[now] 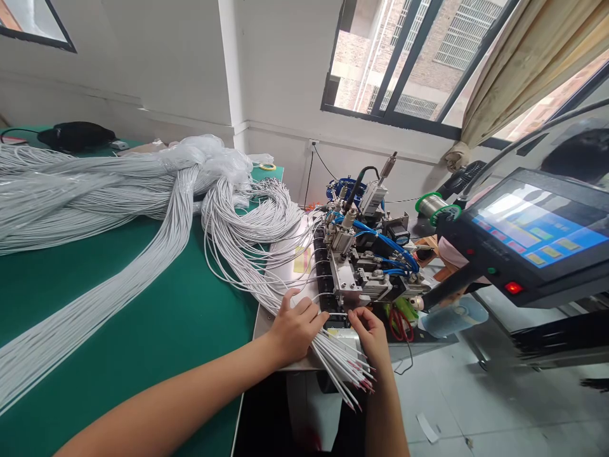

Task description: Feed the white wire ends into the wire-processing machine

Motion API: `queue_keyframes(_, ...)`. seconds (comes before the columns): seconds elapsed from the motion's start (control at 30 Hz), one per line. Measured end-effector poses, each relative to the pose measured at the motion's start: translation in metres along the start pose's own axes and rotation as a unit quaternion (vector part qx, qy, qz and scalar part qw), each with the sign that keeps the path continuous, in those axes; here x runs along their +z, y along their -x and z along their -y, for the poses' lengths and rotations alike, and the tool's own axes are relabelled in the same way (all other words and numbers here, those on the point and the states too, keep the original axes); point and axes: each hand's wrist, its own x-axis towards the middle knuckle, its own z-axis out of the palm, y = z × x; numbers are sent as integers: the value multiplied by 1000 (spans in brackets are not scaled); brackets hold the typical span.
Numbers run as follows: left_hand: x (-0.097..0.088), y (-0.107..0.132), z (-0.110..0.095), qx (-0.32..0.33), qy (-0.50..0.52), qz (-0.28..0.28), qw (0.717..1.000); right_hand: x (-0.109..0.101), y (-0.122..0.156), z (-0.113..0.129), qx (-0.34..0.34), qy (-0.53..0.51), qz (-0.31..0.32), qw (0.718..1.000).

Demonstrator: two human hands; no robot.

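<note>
- My right hand [368, 330], just right of the frame's lower centre, had thumb and fingertip closed on one white cable [338, 313].
- My left hand [297, 327], left of it, was curled over the loose bundle [333, 352], its fingertips meeting that cable's other side (whether they truly pinched it, I couldn't tell, since the thumb was hidden).
- The hands were near each other but not touching, with a short, straight stretch of cable between them.
- That stretch lay across the near end of the black holder strip [323, 273], right of centre, in front of the machine [345, 279]; other white cables ran into the strip farther up the frame.
- I judged the step in hand to be lining up this one cable at the strip.
- The next move, I reckoned, called for keeping it level and square to the strip, fingertips clear of the metal parts, and the bundle's reddish ends [366, 381], lower centre, out of the way.
</note>
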Motion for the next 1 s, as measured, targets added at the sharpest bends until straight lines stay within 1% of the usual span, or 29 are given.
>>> queue_keyframes(0.17,1,1,-1,-16,1,21,1000,-3,-1,-2,12,-12,33,999)
queue_keyframes(0.37,1,1,-1,-16,1,28,999,-6,-1,-2,12,-14,61,998)
queue_keyframes(0.53,0,0,1,-8,2,50,999,-4,-3,-3,9,-9,52,999)
queue_keyframes(0.63,1,0,1,-8,9,62,998,-2,-5,-4,18,-10,40,999)
queue_keyframes(0.83,1,1,1,-12,9,64,998,0,-7,-5,56,-37,33,997)
queue_keyframes(1.0,0,0,0,-14,8,61,998,2,-8,-7,100,-92,29,990)
